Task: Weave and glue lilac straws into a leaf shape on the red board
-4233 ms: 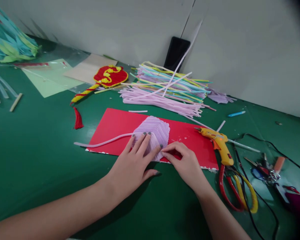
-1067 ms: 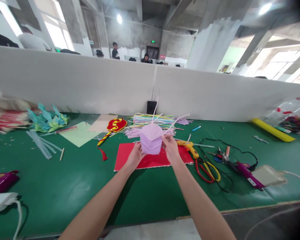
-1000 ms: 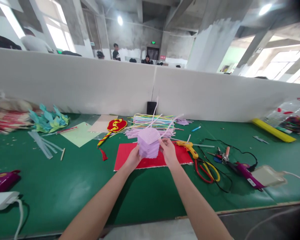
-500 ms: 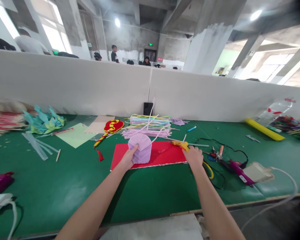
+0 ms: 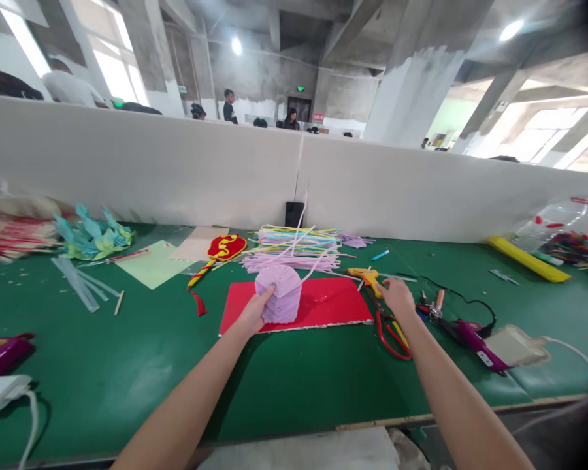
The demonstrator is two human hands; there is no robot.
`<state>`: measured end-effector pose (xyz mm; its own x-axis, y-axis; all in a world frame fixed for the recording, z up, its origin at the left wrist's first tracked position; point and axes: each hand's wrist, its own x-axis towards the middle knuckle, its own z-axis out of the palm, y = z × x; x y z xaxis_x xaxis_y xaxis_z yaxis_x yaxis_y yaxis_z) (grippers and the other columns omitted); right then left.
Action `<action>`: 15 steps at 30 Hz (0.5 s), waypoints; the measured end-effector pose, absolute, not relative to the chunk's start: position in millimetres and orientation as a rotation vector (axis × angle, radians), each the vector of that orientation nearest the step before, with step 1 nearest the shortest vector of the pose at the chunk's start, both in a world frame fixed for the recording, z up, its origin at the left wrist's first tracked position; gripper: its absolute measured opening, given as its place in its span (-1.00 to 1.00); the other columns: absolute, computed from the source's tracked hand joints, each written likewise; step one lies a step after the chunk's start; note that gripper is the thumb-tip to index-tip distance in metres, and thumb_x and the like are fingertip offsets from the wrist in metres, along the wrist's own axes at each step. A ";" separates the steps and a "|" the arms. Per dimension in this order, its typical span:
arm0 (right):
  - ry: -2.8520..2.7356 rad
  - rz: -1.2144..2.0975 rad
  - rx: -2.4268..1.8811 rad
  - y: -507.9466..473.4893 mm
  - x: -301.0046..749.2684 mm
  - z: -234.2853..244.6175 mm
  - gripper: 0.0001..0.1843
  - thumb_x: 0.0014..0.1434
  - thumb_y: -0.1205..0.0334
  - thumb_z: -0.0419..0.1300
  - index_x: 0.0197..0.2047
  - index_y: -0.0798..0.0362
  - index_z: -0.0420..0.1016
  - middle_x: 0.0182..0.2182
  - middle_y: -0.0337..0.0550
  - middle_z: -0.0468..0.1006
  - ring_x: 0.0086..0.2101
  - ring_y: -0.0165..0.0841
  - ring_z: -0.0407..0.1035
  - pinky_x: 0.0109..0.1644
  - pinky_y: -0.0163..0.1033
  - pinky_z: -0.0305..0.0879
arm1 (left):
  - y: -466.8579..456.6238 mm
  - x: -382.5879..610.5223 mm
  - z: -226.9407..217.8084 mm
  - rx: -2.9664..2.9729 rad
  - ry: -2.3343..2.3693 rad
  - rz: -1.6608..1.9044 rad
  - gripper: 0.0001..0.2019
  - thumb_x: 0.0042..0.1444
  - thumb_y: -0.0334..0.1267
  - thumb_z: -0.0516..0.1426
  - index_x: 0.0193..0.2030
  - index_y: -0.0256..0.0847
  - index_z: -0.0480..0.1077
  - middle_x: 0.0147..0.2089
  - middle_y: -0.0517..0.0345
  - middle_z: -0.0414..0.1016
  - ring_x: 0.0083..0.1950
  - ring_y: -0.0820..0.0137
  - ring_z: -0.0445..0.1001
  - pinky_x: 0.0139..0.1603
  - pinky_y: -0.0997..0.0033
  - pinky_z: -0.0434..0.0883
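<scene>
My left hand (image 5: 255, 313) pinches a lilac pipe-cleaner piece (image 5: 283, 307), rounded at the top, with the thumb across its front. One long lilac stem sticks up from its right side. Beneath it a red board (image 5: 330, 303) lies on the green table. My right hand (image 5: 396, 297) is beside a yellow glue gun (image 5: 366, 277), fingers apart near its handle; whether they still touch it is hard to see. Red-handled scissors (image 5: 387, 336) lie just below that hand, partly under the wrist.
Bundled pastel pipe cleaners (image 5: 294, 248) lie behind the board, with a phone (image 5: 294, 214) against the white partition (image 5: 176, 163). A red-and-yellow fan-shaped ornament (image 5: 227, 247) is to the left. At right are a purple tool (image 5: 480, 343) with cables and a yellow bar (image 5: 529, 259).
My right hand has moved up and right, its fingers loosening from the glue gun, which now lies farther right. The scissors show more fully. My left hand keeps the lilac piece in place.
</scene>
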<state>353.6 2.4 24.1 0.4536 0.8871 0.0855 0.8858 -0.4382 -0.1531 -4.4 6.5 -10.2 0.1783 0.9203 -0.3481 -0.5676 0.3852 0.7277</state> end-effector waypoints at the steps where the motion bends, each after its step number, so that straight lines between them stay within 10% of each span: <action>1: -1.582 0.015 -2.542 -3.1 354.2 25.7 -0.66 0.24 0.09 0.03 -0.06 0.14 0.43 -0.06 0.12 0.47 -0.13 -0.20 0.43 -0.18 -0.23 0.27 | 6.6 -4.1 -9.9 0.493 0.864 1.115 -0.69 0.08 -0.26 0.24 -0.04 -0.30 0.41 -0.19 -0.05 0.62 -0.17 0.22 0.61 -0.06 0.23 0.52; 15: -1.761 0.185 -2.744 -88.6 350.4 -3.1 -0.58 0.01 0.40 0.18 -0.02 0.21 0.30 -0.03 0.22 0.38 0.00 -0.05 0.36 -0.11 -0.14 0.30 | 8.9 -3.7 -14.7 0.525 0.887 1.109 -0.73 -0.01 -0.39 0.29 -0.12 -0.30 0.44 -0.26 0.00 0.63 -0.26 0.27 0.61 -0.21 0.34 0.56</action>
